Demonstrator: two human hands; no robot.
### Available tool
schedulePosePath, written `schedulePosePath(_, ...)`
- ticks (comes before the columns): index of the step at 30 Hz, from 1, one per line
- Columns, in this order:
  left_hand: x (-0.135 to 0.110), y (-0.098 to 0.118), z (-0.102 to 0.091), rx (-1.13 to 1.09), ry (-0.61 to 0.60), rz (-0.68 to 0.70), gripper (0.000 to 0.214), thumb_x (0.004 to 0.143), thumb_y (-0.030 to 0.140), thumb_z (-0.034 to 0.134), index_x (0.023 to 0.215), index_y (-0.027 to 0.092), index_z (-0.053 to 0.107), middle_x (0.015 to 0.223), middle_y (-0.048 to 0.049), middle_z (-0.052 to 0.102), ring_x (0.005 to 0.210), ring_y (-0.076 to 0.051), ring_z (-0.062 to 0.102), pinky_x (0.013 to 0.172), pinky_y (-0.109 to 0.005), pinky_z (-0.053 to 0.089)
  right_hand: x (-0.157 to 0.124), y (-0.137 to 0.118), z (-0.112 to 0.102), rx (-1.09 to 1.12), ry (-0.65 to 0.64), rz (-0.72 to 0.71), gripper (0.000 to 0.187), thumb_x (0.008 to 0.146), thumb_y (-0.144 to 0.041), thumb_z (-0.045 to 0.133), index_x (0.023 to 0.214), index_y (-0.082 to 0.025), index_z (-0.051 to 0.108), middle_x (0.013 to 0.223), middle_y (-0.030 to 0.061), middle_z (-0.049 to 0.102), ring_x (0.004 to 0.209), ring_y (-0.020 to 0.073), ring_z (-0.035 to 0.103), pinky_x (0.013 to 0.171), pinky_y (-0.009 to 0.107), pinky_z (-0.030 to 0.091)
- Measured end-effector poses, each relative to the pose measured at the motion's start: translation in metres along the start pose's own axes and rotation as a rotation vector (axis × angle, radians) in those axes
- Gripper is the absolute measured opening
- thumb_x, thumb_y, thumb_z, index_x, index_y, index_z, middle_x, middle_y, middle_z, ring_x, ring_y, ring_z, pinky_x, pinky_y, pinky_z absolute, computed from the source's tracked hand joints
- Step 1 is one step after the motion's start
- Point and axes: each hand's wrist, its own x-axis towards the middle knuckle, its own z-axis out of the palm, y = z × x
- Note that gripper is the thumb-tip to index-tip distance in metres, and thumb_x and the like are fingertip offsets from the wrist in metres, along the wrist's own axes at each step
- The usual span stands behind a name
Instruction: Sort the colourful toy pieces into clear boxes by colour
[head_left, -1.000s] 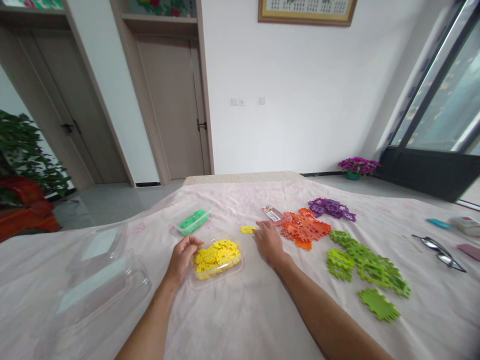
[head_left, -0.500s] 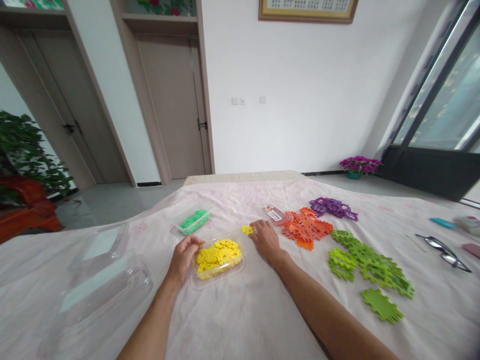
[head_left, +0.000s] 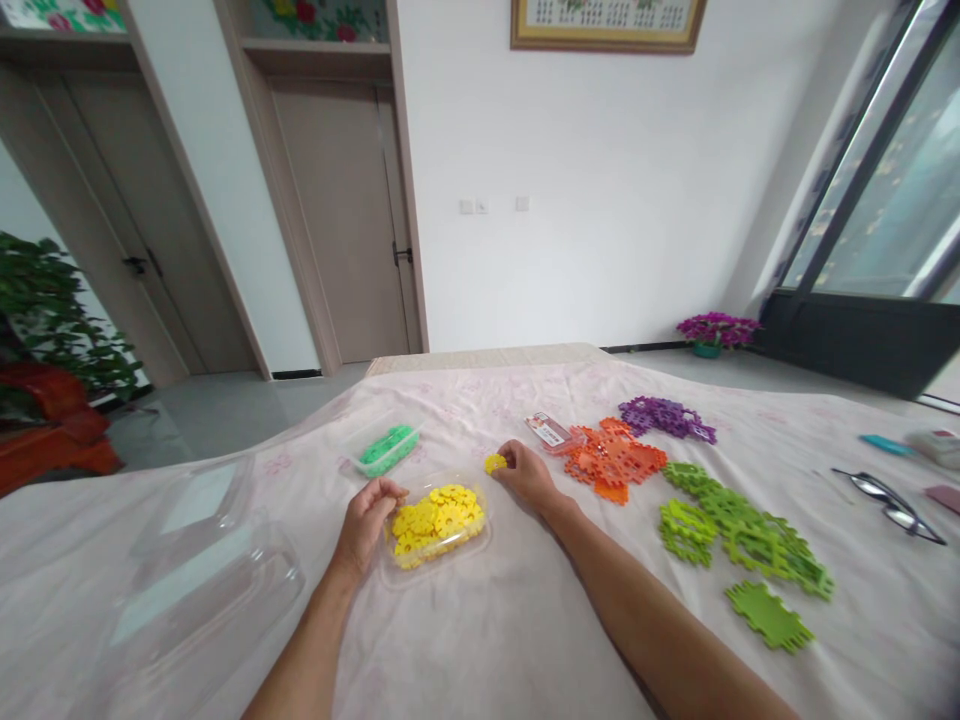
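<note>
A clear plastic box (head_left: 480, 540) sits in front of me, filled with yellow snowflake-shaped plastic pieces (head_left: 439, 522). With fingers closed on its left rim, my left hand (head_left: 367, 522) grips the box. To the right of the box, my right hand (head_left: 527, 474) pinches one yellow snowflake piece (head_left: 495, 463) between thumb and fingertips, close above the cloth. Behind the yellow box stands a smaller clear box (head_left: 356, 447) with green pieces (head_left: 389, 450) inside.
Orange interlocking pieces (head_left: 615, 460), purple pieces (head_left: 667, 417) and lime-green pieces (head_left: 757, 530) lie on the cloth at right, near a labelled red packet (head_left: 551, 432). Further right are eyeglasses (head_left: 889, 500) and a blue item (head_left: 885, 445). Clear plastic containers (head_left: 195, 590) stand at left.
My right hand has closed on the yellow piece and lifted it slightly; before, its fingers reached down onto it on the cloth. My left hand stays at the box's rim.
</note>
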Motion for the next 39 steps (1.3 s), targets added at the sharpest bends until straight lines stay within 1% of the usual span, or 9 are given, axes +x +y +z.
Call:
schedulePosePath(4, -0.001, 0.001, 0.001, -0.005, -0.001, -0.008, 0.015, 0.064, 0.03, 0.064, 0.073, 0.019, 0.063, 0.08, -0.0038, 0.069, 0.078, -0.018, 0.063, 0.075, -0.029, 0.047, -0.009, -0.002, 0.004, 0.26, 0.194, 0.039, 0.012, 0.072, -0.028, 0.062, 0.08, -0.018, 0.063, 0.073, -0.0016, 0.064, 0.066, 0.0134, 0.056, 0.061, 0.023, 0.04)
schedulePosePath(7, 0.0, -0.001, 0.001, -0.008, -0.006, -0.004, 0.013, 0.065, 0.029, 0.063, 0.074, 0.019, 0.063, 0.083, -0.0038, 0.069, 0.079, -0.018, 0.063, 0.076, -0.029, 0.047, -0.015, -0.019, 0.0, 0.395, 0.322, 0.01, 0.012, 0.074, -0.031, 0.063, 0.077, -0.019, 0.061, 0.071, -0.0007, 0.064, 0.064, 0.0138, 0.056, 0.061, 0.024, 0.043)
schedulePosePath(10, 0.001, -0.003, -0.001, 0.003, -0.014, 0.012, 0.013, 0.066, 0.028, 0.063, 0.074, 0.019, 0.062, 0.083, -0.0038, 0.069, 0.079, -0.018, 0.062, 0.075, -0.029, 0.046, -0.02, -0.045, -0.003, 0.449, 0.271, -0.154, 0.011, 0.076, -0.028, 0.062, 0.084, -0.021, 0.064, 0.078, 0.001, 0.067, 0.068, 0.0142, 0.059, 0.066, 0.025, 0.047)
schedulePosePath(13, 0.001, -0.004, -0.001, 0.01, -0.017, 0.021, 0.013, 0.066, 0.028, 0.064, 0.075, 0.019, 0.062, 0.082, -0.0039, 0.069, 0.079, -0.018, 0.062, 0.074, -0.029, 0.046, -0.022, -0.058, -0.005, 0.393, 0.157, -0.303, 0.027, 0.08, -0.019, 0.052, 0.103, -0.022, 0.066, 0.096, 0.0031, 0.069, 0.081, 0.0151, 0.063, 0.075, 0.027, 0.05)
schedulePosePath(18, 0.002, -0.003, -0.001, -0.008, -0.013, 0.004, 0.013, 0.066, 0.029, 0.064, 0.075, 0.019, 0.062, 0.083, -0.004, 0.07, 0.08, -0.018, 0.063, 0.074, -0.028, 0.045, -0.021, -0.027, -0.018, -0.097, 0.197, -0.17, 0.044, 0.08, -0.005, 0.045, 0.116, -0.021, 0.065, 0.122, 0.009, 0.063, 0.114, 0.023, 0.053, 0.098, 0.035, 0.041)
schedulePosePath(23, 0.003, -0.006, -0.002, -0.019, -0.014, 0.016, 0.014, 0.065, 0.028, 0.065, 0.074, 0.018, 0.064, 0.077, -0.0025, 0.067, 0.077, -0.017, 0.061, 0.073, -0.027, 0.045, -0.018, 0.021, -0.041, -0.467, 0.199, 0.075, 0.032, 0.087, -0.015, 0.052, 0.114, -0.021, 0.068, 0.133, 0.013, 0.054, 0.123, 0.0317, 0.039, 0.102, 0.044, 0.029)
schedulePosePath(28, 0.003, -0.008, -0.003, 0.004, -0.023, 0.028, 0.016, 0.068, 0.029, 0.064, 0.077, 0.017, 0.064, 0.08, -0.0031, 0.069, 0.079, -0.018, 0.063, 0.075, -0.027, 0.046, -0.014, 0.04, -0.046, -0.574, 0.172, 0.155, 0.022, 0.092, -0.031, 0.054, 0.1, -0.022, 0.073, 0.116, 0.0119, 0.064, 0.113, 0.031, 0.043, 0.092, 0.041, 0.029)
schedulePosePath(32, 0.003, -0.01, -0.004, 0.068, -0.018, 0.067, 0.018, 0.073, 0.032, 0.06, 0.083, 0.017, 0.065, 0.087, -0.0045, 0.07, 0.085, -0.019, 0.064, 0.081, -0.03, 0.047, -0.014, 0.042, -0.046, -0.595, 0.248, 0.13, 0.026, 0.096, -0.032, 0.049, 0.097, -0.025, 0.074, 0.107, 0.0098, 0.068, 0.105, 0.0275, 0.046, 0.084, 0.037, 0.029)
schedulePosePath(39, 0.005, 0.016, -0.008, 0.474, -0.184, 0.225, 0.046, 0.077, 0.022, 0.055, 0.122, 0.02, 0.063, 0.13, -0.0087, 0.064, 0.123, -0.026, 0.057, 0.109, -0.041, 0.038, -0.017, 0.038, -0.043, -0.581, 0.38, 0.028, 0.024, 0.097, -0.031, 0.048, 0.101, -0.026, 0.071, 0.104, 0.0074, 0.068, 0.099, 0.0247, 0.048, 0.082, 0.035, 0.03)
